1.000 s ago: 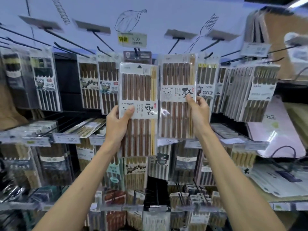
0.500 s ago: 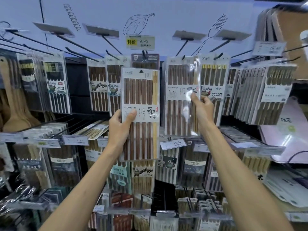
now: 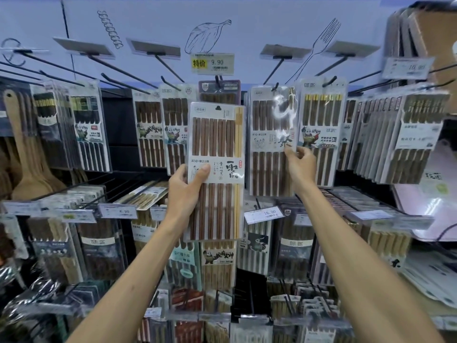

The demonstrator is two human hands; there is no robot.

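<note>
A shop's display wall [image 3: 153,18] of pegs hung with chopstick packs fills the view. Near the middle, the left hand [image 3: 184,191] grips one loose pack [image 3: 215,157] upright in front of the racks. To its right, the right hand [image 3: 300,167] pinches a hanging pack [image 3: 269,144] by its label. To move it cleanly, probably slide it straight along its peg [image 3: 274,88] without twisting

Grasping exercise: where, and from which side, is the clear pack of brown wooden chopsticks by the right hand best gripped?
Probably pinch the clear pack of brown chopsticks at its right edge, mid-height, from the right: it hangs thin, flat, facing out.
</note>
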